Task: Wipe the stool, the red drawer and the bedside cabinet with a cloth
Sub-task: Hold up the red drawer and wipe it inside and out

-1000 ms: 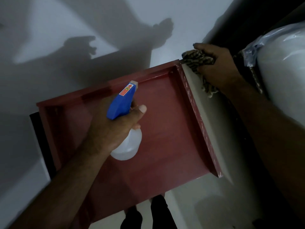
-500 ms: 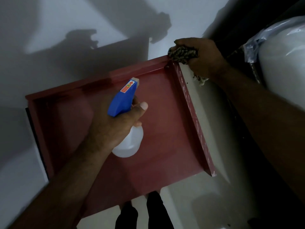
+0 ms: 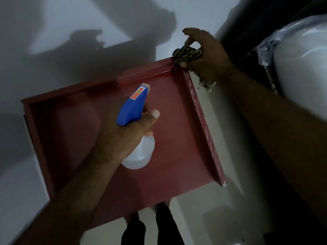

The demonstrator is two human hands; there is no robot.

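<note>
The red drawer (image 3: 177, 121) lies open side up below me, filling the middle of the view. My left hand (image 3: 123, 137) grips a spray bottle (image 3: 134, 106) with a blue trigger head and a clear white body, held over the drawer's floor. My right hand (image 3: 207, 52) holds a dark patterned cloth (image 3: 187, 53) bunched against the drawer's far right corner, with a loose end hanging down outside the right wall. The stool and the bedside cabinet are not in view.
A pale wall (image 3: 53, 23) with hand shadows stands behind the drawer. A white bundle in clear plastic (image 3: 300, 68) sits at the right, beside dark furniture. My dark trouser legs (image 3: 152, 227) show below the drawer on a light floor.
My right hand has slid the cloth up along the drawer's right wall to its far corner. The left hand with the spray bottle has stayed over the drawer.
</note>
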